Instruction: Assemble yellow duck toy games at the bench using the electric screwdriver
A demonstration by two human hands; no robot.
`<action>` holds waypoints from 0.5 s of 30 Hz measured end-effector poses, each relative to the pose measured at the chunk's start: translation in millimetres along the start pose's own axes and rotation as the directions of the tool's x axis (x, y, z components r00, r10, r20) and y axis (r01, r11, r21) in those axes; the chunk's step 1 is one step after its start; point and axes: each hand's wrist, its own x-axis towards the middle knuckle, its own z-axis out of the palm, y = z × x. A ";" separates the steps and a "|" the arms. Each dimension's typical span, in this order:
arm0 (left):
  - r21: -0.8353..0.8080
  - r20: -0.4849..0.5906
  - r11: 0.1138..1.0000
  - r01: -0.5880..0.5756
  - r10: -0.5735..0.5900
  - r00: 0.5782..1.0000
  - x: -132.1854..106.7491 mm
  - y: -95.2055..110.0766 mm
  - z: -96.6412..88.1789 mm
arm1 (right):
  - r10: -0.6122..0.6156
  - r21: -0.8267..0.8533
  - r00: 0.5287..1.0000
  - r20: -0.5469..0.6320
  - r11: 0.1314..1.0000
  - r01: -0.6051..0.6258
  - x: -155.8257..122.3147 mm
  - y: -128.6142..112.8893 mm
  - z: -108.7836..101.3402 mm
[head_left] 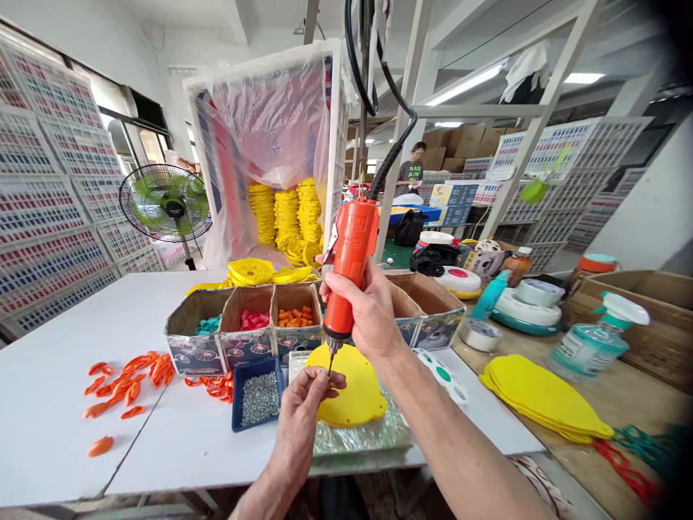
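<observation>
My right hand (pixel 373 310) grips an orange electric screwdriver (pixel 354 242) that hangs on a cable and points straight down. Its thin bit (pixel 331 360) reaches the fingertips of my left hand (pixel 308 397). Those fingers are pinched at the bit's tip, and whatever is between them is too small to make out. Beneath both hands lies a flat, round yellow plastic piece (pixel 360 390) with small holes near its rim, on a plastic-wrapped pad (pixel 368 442). Left of my left hand sits a blue tray (pixel 237 404) full of small metal screws (pixel 260 399).
Cardboard bins (pixel 246 350) with teal, pink and orange parts line the back. Orange pieces (pixel 122 383) lie at left. Yellow discs (pixel 541 393), a spray bottle (pixel 593 343) and tape rolls (pixel 481 334) stand right. Behind are a fan (pixel 167 206), stacked yellow parts (pixel 286 217) and a person (pixel 414 173).
</observation>
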 end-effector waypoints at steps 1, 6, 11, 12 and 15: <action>-0.004 -0.003 1.000 0.006 -0.006 1.000 0.2 -0.1 0.2 | -0.001 -0.001 1.000 0.001 1.000 0.001 -0.1 -0.4 -0.2; -0.059 -0.014 0.998 0.032 -0.033 0.999 0.1 1.8 2.3 | 0.003 -0.014 1.000 -0.001 1.000 -0.003 -0.8 -1.4 -1.0; -0.084 -0.014 0.994 0.064 -0.066 0.998 0.6 4.4 3.7 | 0.003 -0.012 1.000 0.000 1.000 -0.003 -1.7 -0.9 -3.2; -0.085 -0.015 0.994 0.073 -0.074 0.997 0.6 4.7 4.0 | 0.004 -0.011 1.000 0.000 1.000 -0.004 -1.8 -0.7 -3.8; -0.078 -0.016 0.994 0.079 -0.080 0.997 0.6 5.0 4.6 | 0.002 -0.011 1.000 0.003 1.000 -0.002 -2.2 -0.2 -5.0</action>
